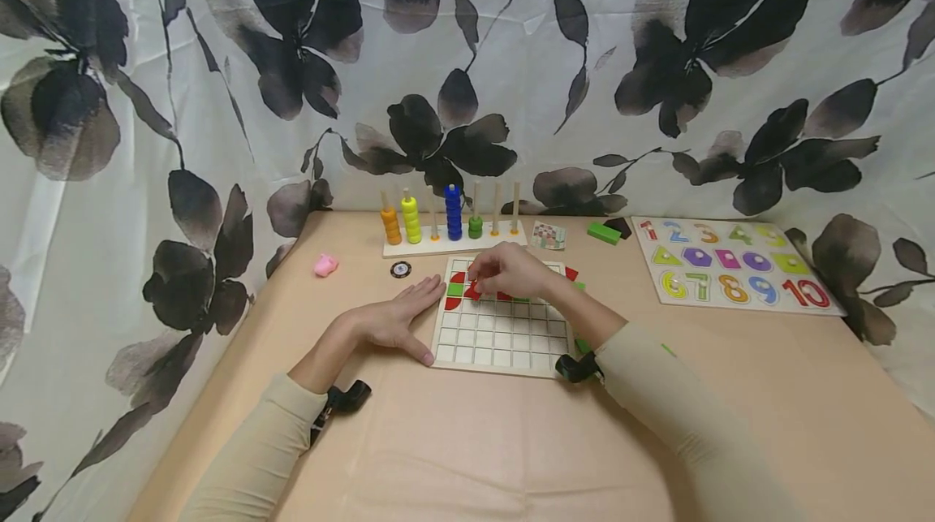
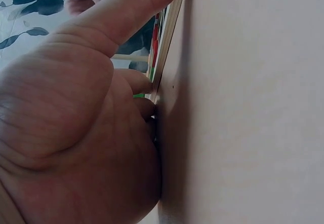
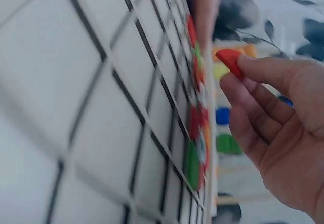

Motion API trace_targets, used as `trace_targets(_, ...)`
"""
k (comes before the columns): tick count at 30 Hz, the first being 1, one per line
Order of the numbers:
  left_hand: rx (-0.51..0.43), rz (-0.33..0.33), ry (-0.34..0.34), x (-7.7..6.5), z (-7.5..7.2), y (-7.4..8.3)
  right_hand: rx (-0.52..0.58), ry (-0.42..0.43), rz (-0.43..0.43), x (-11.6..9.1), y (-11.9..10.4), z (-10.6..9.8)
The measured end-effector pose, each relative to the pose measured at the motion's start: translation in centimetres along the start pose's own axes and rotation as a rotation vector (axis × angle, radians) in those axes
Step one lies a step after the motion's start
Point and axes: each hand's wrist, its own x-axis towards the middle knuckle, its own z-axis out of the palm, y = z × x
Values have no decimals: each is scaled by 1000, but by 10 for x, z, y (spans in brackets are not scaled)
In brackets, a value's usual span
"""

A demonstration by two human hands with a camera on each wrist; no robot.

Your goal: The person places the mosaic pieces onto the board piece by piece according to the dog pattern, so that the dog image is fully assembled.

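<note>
My right hand [image 1: 511, 269] is over the upper part of a white gridded board [image 1: 504, 335]. Between its thumb and fingertips it pinches a small red piece [image 3: 231, 62] with a curved edge. Red and green pieces [image 1: 454, 290] lie in the board's upper left squares, and more sit along its upper rows, partly hidden by the right hand. On the table, my left hand [image 1: 394, 319] lies along the board's left edge, fingers extended and thumb at the near left corner. In the left wrist view, the left thumb [image 2: 121, 19] reaches the wooden edge.
Behind the board stands a peg rack [image 1: 456, 247] with coloured rings. A round chip [image 1: 400, 269] and pink object [image 1: 325, 265] lie left. A card [image 1: 549, 235], green block [image 1: 604, 233] and number puzzle [image 1: 738, 303] are at the right. Floral cloth [image 1: 555, 84] hangs behind.
</note>
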Motion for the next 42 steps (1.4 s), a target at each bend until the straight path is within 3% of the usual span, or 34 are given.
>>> trace_targets(7,-7,7,-2,2,-1,1,-124,-57,-14,10,-5,16)
trace_targets(22,13,21,-4,1,2,-1,-340,-118,-37,11,-8,24)
trace_targets(29,21,7,-7,2,4,-3,-394,-112,-101,4,-10,21)
trace_targets(34,17,9,-7,2,4,-4,-267,-42,-68,-32,-9,-3)
trace_targets(38,23,10,-5,0,4,-4,-183,54,-45,-79,1,-33)
trace_targets(42,22,2,-2,-1,4,-4,-146,137,32,-128,22,-58)
